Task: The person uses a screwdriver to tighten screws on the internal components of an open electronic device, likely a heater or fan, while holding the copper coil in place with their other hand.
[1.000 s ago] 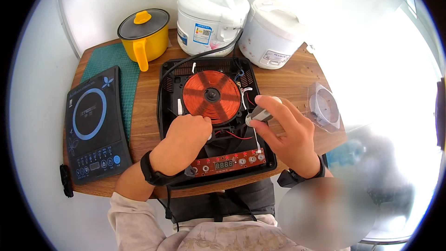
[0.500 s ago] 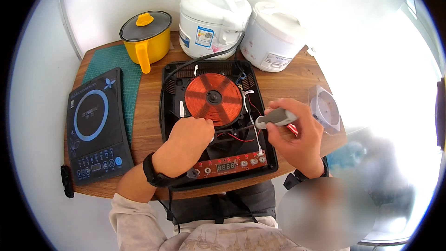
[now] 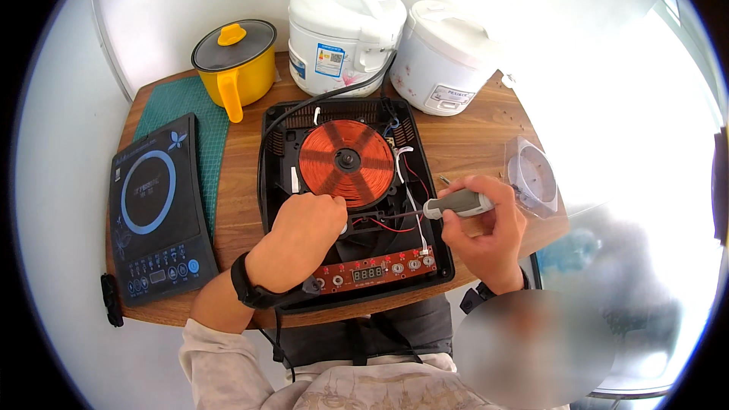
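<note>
An induction cooker base (image 3: pixel 439 269) lies in front of me with its insides exposed. Inside it are a round copper coil (image 3: pixel 328 173) and a red control board (image 3: pixel 353 282) along the near side. My right hand (image 3: pixel 490 239) grips a screwdriver (image 3: pixel 458 203) by its grey handle. The thin shaft runs left, almost level, over the black parts just below the coil; its tip is near my left hand. My left hand (image 3: pixel 307 231) rests closed at the coil's lower left edge. Its fingertips are hidden, so what they pinch is unclear.
A black cooktop panel (image 3: pixel 194 216) lies on the left, partly over a green mat (image 3: pixel 216 137). At the back stand a yellow pot (image 3: pixel 254 72) and two white rice cookers (image 3: pixel 345 30) (image 3: pixel 437 61). A clear round container (image 3: pixel 531 181) sits near the table's right edge.
My right hand has shifted slightly right and down, and the screwdriver handle with it. A small metal piece now shows on the table behind that hand. My left hand stays nearly in place.
</note>
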Demonstrator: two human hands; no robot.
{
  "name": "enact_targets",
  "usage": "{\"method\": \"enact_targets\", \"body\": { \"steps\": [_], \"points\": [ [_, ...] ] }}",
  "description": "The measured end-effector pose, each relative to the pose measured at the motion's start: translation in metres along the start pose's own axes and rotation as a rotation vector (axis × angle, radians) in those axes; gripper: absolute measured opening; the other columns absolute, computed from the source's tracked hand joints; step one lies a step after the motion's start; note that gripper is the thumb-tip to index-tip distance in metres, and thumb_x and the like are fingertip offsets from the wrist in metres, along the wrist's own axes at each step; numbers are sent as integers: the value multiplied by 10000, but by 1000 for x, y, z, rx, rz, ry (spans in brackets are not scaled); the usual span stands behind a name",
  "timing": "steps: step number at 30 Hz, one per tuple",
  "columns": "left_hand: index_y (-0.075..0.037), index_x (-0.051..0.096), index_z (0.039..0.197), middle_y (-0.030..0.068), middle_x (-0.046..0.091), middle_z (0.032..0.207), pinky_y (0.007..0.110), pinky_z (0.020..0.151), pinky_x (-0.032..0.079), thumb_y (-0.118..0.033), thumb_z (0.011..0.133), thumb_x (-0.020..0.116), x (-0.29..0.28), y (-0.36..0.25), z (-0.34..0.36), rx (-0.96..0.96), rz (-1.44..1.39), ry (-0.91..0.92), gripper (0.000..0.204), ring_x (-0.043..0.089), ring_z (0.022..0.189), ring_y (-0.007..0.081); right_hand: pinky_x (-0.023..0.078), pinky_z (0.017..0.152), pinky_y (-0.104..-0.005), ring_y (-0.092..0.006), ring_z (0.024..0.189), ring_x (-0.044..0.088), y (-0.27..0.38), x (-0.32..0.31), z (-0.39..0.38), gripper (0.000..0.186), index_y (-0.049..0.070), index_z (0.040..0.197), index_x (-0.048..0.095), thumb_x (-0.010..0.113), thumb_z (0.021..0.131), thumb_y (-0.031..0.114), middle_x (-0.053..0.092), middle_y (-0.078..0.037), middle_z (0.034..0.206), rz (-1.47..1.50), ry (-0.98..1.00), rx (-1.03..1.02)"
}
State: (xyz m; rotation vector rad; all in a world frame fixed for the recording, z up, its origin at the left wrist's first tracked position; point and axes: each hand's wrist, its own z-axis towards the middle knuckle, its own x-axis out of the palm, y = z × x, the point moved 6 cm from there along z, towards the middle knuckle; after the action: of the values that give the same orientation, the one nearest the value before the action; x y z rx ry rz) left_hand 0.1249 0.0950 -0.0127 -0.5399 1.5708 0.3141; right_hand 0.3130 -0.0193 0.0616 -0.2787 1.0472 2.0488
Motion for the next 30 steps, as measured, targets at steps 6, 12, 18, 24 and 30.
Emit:
{"method": "enact_targets", "body": {
  "steps": [6,12,18,24,30],
  "points": [
    [-10,616,1018,138,705,887,414,742,582,-104,758,828,-2,0,0,2,-21,8,349,724,866,321,584,794,-332,-244,899,727,2,2,1,466,56,1189,608,754,757,-39,722,-105,1035,-26,11,-60],
    [-11,607,1023,138,702,891,415,750,581,-106,762,826,2,1,1,-2,-24,14,354,722,869,323,575,824,-349,-274,911,711,3,3,8,496,33,1206,608,736,736,-59,704,-129,1042,-41,84,-73],
    [-12,607,1030,133,701,891,413,744,579,-106,759,826,2,1,1,-12,-23,17,361,722,865,320,567,847,-341,-283,992,693,12,-4,18,556,18,1286,594,818,778,-4,652,-138,1166,-226,164,-107],
    [-10,617,1026,127,697,876,406,731,576,-109,746,832,2,0,2,-16,-12,-5,366,719,853,318,569,919,-318,-218,1094,687,-7,6,14,452,26,1260,632,801,843,-23,643,-122,1246,361,-63,206],
    [-11,617,1028,121,696,870,400,730,576,-113,743,834,3,1,1,-9,-16,-3,372,720,853,313,574,908,-333,-243,1084,691,5,8,24,461,39,1231,685,832,799,-26,640,-141,1284,147,3,-32]
  ]
}}
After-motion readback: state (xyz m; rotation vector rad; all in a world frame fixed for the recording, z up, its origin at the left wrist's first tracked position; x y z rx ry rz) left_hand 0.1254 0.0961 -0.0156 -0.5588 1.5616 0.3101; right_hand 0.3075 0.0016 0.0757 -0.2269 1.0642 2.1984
